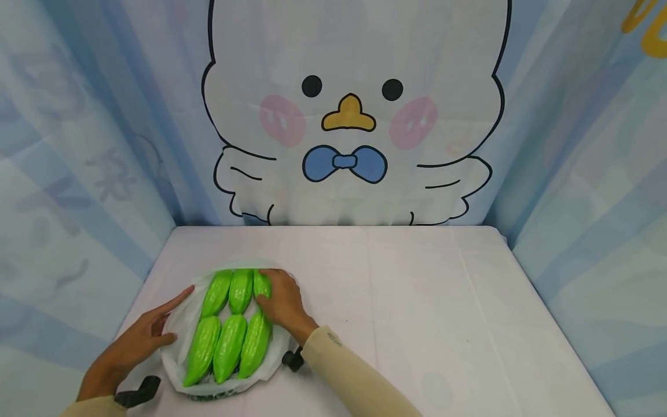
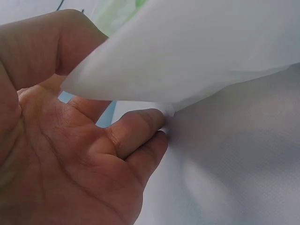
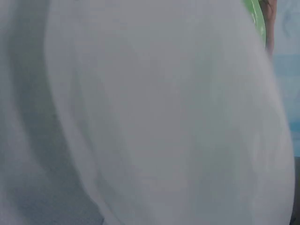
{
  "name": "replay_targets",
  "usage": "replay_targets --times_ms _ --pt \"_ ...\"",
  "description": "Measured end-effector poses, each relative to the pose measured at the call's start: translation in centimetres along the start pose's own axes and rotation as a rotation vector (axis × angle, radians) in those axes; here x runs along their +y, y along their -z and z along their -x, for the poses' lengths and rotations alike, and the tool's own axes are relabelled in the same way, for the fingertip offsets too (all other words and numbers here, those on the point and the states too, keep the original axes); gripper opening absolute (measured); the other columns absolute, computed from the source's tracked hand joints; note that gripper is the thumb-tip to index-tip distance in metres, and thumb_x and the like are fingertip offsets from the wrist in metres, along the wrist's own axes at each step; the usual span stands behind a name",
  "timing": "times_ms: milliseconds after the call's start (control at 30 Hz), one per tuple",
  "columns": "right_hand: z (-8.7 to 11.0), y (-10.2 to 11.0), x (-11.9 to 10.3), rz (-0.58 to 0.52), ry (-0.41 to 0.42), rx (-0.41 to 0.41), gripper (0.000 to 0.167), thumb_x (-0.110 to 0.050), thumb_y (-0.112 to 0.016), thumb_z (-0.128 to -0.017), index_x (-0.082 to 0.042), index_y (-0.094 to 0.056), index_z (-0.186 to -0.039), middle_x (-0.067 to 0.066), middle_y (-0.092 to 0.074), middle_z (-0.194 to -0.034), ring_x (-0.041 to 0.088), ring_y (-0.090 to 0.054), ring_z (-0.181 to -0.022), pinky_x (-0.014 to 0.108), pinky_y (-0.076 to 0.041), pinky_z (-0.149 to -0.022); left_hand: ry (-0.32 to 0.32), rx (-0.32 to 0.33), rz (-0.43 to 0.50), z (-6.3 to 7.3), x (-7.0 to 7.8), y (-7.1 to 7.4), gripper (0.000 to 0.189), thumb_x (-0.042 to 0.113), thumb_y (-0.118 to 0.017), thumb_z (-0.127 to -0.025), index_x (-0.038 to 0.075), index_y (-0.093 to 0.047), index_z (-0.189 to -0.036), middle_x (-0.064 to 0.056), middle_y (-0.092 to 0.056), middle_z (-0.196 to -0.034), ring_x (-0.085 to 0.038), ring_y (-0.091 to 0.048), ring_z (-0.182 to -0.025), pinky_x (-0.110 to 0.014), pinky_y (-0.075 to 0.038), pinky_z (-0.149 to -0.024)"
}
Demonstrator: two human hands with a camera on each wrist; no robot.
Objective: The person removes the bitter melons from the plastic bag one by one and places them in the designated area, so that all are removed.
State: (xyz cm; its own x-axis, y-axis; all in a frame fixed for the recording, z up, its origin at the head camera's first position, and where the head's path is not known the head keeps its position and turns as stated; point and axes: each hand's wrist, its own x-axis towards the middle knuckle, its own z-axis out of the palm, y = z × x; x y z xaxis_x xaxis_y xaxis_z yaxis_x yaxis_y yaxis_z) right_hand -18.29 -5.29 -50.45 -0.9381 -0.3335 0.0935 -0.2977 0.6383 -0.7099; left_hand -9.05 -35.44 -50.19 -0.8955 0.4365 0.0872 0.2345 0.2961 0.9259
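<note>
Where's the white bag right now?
Head view, lower left: the white bag sits on the table around the green pieces, with the left hand at its left edge and the right hand over its right side.

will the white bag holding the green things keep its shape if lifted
The white bag is probably floppy: its rim looks soft and uneven. It seems thin, as green shows faintly through it in the right wrist view. The six green things inside might slide, since their surfaces look glossy.
</note>
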Motion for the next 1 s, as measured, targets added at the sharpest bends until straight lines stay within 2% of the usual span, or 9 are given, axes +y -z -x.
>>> replay_targets --times_ms 233,433,667,800,1000 --pt "0.7 0.6 -0.1 -0.059 0.001 0.002 0.052 -0.009 -0.074 -0.096 -0.01 -0.063 -0.147 0.01 -0.063 -0.148 0.029 -0.057 -0.14 0.046 -0.046 -0.119 0.004 0.002 -0.023 0.0 -0.3 -0.1 0.075 0.005 -0.055 -0.108 0.009 -0.017 -0.171 0.023 -0.016 -0.176 0.026 -0.016 -0.148 0.001 -0.026 -0.105" --pt "1.5 1.4 -0.4 -0.14 -0.017 -0.005 0.053 -0.009 -0.073 -0.098 -0.012 -0.061 -0.149 0.01 -0.06 -0.151 0.027 -0.055 -0.143 0.044 -0.047 -0.119 0.017 0.013 -0.05 -0.1 0.0 0.0 0.077 0.005 -0.057 -0.107 0.01 -0.017 -0.172 0.024 -0.016 -0.175 0.026 -0.02 -0.146 -0.001 -0.031 -0.106" --pt "2.3 2.4 -0.6 -0.227 -0.007 -0.003 0.056 -0.008 -0.074 -0.097 -0.013 -0.061 -0.151 0.013 -0.057 -0.156 0.028 -0.054 -0.146 0.036 -0.054 -0.111 0.026 0.011 -0.051 -0.1 0.2 0.0 0.076 0.005 -0.057 -0.107 0.009 -0.017 -0.172 0.024 -0.015 -0.175 0.027 -0.02 -0.146 -0.001 -0.03 -0.106" --pt "2.8 3.1 -0.8 -0.291 -0.002 -0.014 0.056 -0.006 -0.074 -0.097 -0.014 -0.06 -0.151 0.014 -0.054 -0.158 0.028 -0.055 -0.144 0.031 -0.057 -0.105 0.055 0.015 -0.058 -0.1 0.4 -0.1 0.076 0.006 -0.057 -0.107 0.012 -0.017 -0.172 0.028 -0.016 -0.173 0.028 -0.021 -0.144 -0.001 -0.032 -0.104" --pt "3.5 4.3 -1.1 -0.381 -0.002 -0.027 0.058 -0.006 -0.073 -0.098 -0.016 -0.059 -0.153 0.013 -0.049 -0.162 0.028 -0.053 -0.147 0.028 -0.057 -0.103 0.099 0.018 -0.07 -0.2 0.6 -0.3 0.078 0.007 -0.059 -0.107 0.014 -0.017 -0.172 0.034 -0.016 -0.168 0.03 -0.023 -0.14 -0.002 -0.036 -0.102"
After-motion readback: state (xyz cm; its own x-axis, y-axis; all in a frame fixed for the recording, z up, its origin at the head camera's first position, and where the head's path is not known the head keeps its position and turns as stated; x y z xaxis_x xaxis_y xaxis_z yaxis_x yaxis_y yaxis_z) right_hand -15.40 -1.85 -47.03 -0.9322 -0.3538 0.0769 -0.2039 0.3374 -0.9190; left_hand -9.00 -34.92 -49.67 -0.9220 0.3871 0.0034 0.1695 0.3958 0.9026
